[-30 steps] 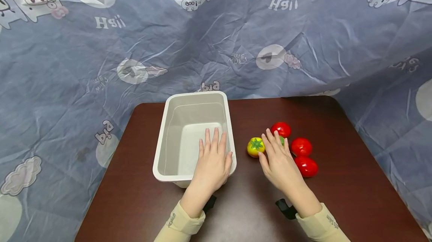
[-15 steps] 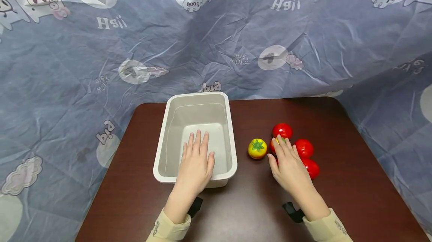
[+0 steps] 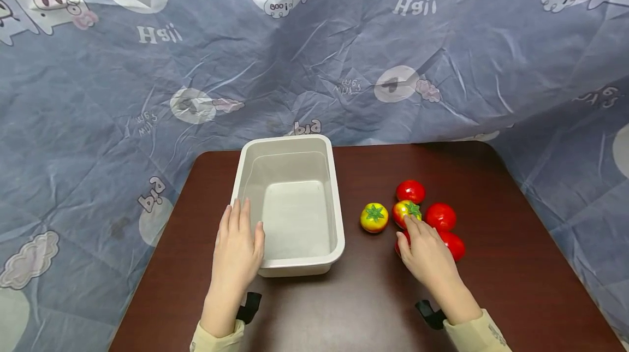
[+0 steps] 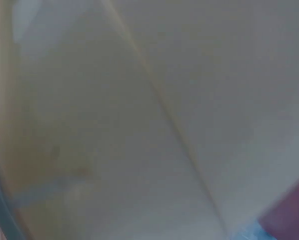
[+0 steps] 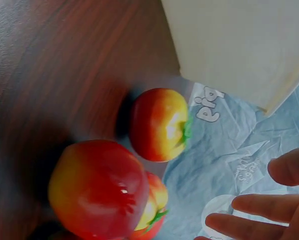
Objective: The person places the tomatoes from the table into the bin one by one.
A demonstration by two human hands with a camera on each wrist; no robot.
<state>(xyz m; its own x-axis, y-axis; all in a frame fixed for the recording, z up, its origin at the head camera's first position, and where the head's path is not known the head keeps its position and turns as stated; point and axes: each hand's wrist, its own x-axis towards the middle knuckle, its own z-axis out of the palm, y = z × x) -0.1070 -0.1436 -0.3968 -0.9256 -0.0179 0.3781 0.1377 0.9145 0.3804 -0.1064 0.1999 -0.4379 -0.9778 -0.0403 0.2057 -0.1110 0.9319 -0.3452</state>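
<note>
So from my end of the feed, far left, I had the left hand (image 3: 236,254) over the left edge of the bin (image 3: 295,221), fingers straight and close together, thumb a bit apart, nothing in it. Couldn't tell if it was touching the rim; the left wrist cam only gave me a pale blur with no fingers showing. The bin sat on the dark table (image 3: 354,297), and past it came the tomatoes (toy-looking, honestly): a yellow one (image 3: 374,218) on its own, then a yellow-red one (image 3: 404,210) with a red one (image 3: 410,191) just behind. The right wrist cam had a big red one (image 5: 99,192) up close, probably the one poking out under the right hand (image 3: 428,252) in the head view. That hand's fingers were slightly bent, thumb spread away, no grip on anything, and the wrist cam showed a gap between them and the fruit. Furthest right were a red one (image 3: 440,216) and another red one (image 3: 454,245) partly behind the hand. My read: this was the reaching stage, nothing picked up yet. Next move called for lining thumb and fingers up around one tomato and closing gently, without knocking its crowded neighbours.
</note>
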